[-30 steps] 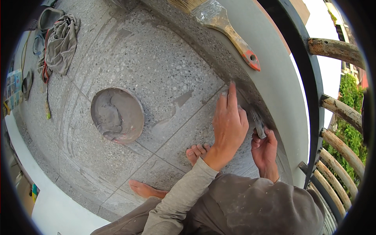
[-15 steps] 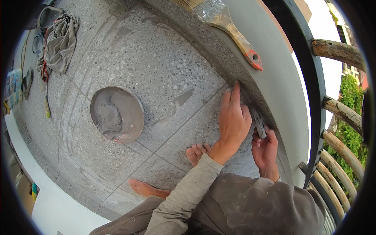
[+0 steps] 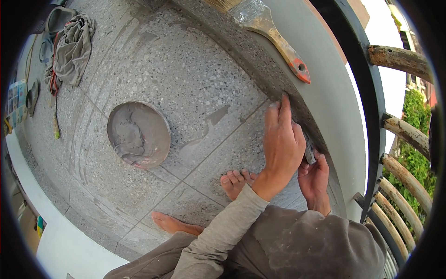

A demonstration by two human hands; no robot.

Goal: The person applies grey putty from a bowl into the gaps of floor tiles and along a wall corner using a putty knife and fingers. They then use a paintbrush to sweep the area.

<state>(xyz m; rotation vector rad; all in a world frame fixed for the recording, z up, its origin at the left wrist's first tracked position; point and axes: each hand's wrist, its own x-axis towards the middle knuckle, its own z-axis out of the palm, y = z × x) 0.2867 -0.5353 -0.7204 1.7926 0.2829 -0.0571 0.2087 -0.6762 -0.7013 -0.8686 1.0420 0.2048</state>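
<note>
My left hand reaches to the foot of the curved wall, its index finger stretched out and touching the corner where the speckled skirting meets the floor. The other fingers lie partly extended, and none of them holds anything that I can see. Closer to me, my right hand pinches a narrow piece smeared with grey paste between thumb and fingers, beside the skirting. My left hand partly covers that piece, so its kind is unclear. A round bowl of grey paste rests on the floor to the left.
A wide paintbrush lies on the pale ledge. Beyond it stands a metal railing with worn bars. A crumpled grey cloth lies at the far left. My bare feet are on the speckled tiles.
My left hand has shifted slightly to the right along the skirting, covering more of the grey-smeared piece. My right hand stays almost where it was.
</note>
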